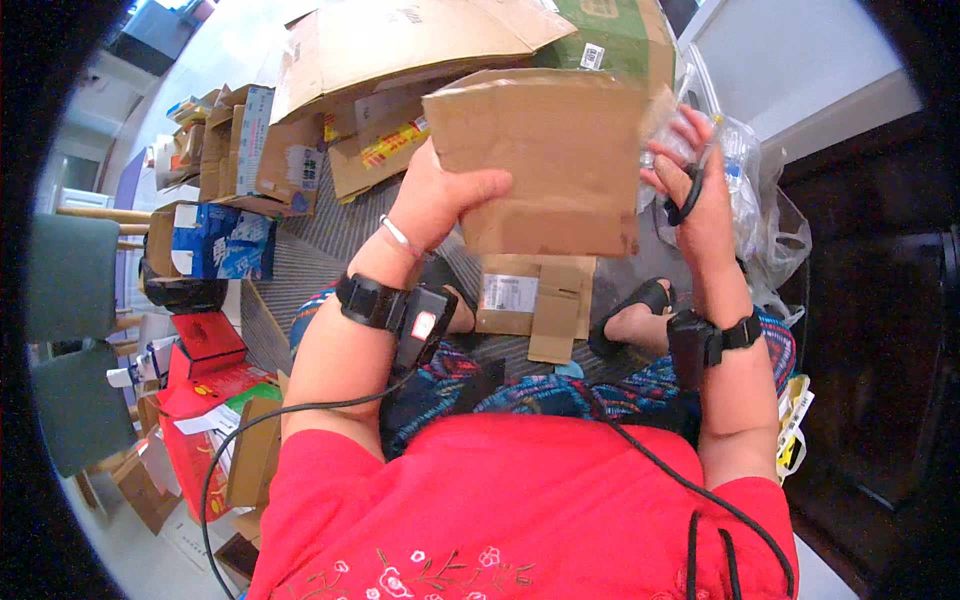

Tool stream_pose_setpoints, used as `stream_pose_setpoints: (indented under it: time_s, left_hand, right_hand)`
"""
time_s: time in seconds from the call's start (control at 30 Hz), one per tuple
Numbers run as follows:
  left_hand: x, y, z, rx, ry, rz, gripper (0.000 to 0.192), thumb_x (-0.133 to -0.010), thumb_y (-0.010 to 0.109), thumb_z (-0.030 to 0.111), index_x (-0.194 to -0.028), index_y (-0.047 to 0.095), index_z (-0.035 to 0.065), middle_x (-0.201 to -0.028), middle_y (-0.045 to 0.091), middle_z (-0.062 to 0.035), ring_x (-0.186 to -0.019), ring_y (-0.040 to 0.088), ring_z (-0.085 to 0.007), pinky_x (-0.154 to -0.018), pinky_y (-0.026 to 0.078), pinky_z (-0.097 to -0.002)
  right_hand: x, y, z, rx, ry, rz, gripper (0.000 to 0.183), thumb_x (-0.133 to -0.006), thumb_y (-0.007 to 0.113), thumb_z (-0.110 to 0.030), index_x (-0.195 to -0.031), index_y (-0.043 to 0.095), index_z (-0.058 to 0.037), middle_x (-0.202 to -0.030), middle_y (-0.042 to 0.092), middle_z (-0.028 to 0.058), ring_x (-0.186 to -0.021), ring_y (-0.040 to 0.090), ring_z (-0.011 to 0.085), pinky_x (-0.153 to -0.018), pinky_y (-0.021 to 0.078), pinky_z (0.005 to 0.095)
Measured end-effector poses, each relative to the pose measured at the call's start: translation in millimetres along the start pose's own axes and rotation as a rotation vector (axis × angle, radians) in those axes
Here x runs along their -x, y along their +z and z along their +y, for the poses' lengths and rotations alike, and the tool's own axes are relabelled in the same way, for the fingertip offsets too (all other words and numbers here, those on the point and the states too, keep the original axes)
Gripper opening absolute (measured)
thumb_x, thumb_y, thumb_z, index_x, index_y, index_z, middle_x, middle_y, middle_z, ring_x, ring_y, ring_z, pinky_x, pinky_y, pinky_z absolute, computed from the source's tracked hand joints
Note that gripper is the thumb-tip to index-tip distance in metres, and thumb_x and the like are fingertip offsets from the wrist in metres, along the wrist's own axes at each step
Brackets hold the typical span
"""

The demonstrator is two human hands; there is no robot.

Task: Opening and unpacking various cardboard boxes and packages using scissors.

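Observation:
My left hand [439,195] grips the left side of a brown cardboard carton [544,165], thumb on its near face and fingers hidden behind. The carton is held up above the floor, and its right edge looks blurred. Beside that edge is my right hand [694,180], its fingers curled. A black loop handle [686,199], apparently of scissors, sits in this hand; the blades cannot be made out. Below the carton, a flattened cardboard piece [559,307] with a printed label lies on the floor between my feet.
Large cardboard sheets [420,45] and a green carton [611,34] stand ahead. Open boxes [255,150], a blue box [217,240] and red packaging [206,397] crowd the left. Clear plastic bags with bottles [742,180] lie at right, near a dark cabinet [877,360].

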State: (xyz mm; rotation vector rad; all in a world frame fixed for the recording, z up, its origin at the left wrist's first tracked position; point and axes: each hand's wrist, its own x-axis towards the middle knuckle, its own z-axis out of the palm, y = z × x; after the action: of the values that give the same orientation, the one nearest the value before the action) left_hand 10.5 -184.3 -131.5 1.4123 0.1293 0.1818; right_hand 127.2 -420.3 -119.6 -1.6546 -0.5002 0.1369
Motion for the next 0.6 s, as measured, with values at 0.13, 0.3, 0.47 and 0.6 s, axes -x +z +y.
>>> stream_pose_setpoints:
  time_s: [0.13, 0.3, 0.47, 0.6]
  left_hand:
    - [-8, 1, -17, 0.433, -0.21, -0.008, 0.045, -0.076, 0.062, 0.005, -0.117, 0.047, -0.0024, -0.11, 0.057, -0.0131, -0.096, 0.058, -0.0243, -0.085, 0.048, -0.0366]
    - [-16, -5, -46, 0.806, -0.555, 0.089, 0.047, -0.081, 0.055, 0.013, -0.124, 0.04, -0.0006, -0.117, 0.052, -0.0174, -0.105, 0.053, -0.03, -0.092, 0.043, -0.0434]
    - [-20, -8, -47, 0.758, -0.486, 0.159, 0.051, -0.084, 0.05, 0.023, -0.129, 0.035, 0.0044, -0.124, 0.048, -0.0165, -0.112, 0.048, -0.0329, -0.095, 0.038, -0.0472]
    - [-16, 2, -48, 0.747, -0.423, 0.155, 0.051, -0.085, 0.049, 0.022, -0.13, 0.033, 0.004, -0.124, 0.047, -0.0155, -0.112, 0.047, -0.0321, -0.096, 0.038, -0.0461]
  right_hand:
    - [3, -5, 29, -0.436, 0.477, -0.342, 0.068, -0.079, 0.064, -0.033, -0.135, 0.03, -0.0142, -0.128, 0.04, 0.0083, -0.107, 0.048, 0.0218, -0.087, 0.0422, 0.0367]
    - [5, -4, 22, -0.788, 0.595, -0.339, 0.063, -0.08, 0.063, -0.035, -0.13, 0.034, -0.0091, -0.109, 0.052, 0.0077, -0.088, 0.056, 0.0201, -0.071, 0.052, 0.0402]
    - [2, 5, 4, -0.458, 0.389, -0.163, 0.048, -0.081, 0.061, -0.025, -0.118, 0.043, -0.0004, -0.102, 0.055, 0.0108, -0.088, 0.057, 0.0194, -0.068, 0.0514, 0.0321]
    - [10, 31, -8, -0.432, 0.364, -0.314, 0.044, -0.08, 0.061, -0.023, -0.114, 0.045, 0.0005, -0.097, 0.057, 0.0098, -0.087, 0.057, 0.0158, -0.07, 0.0495, 0.0288]
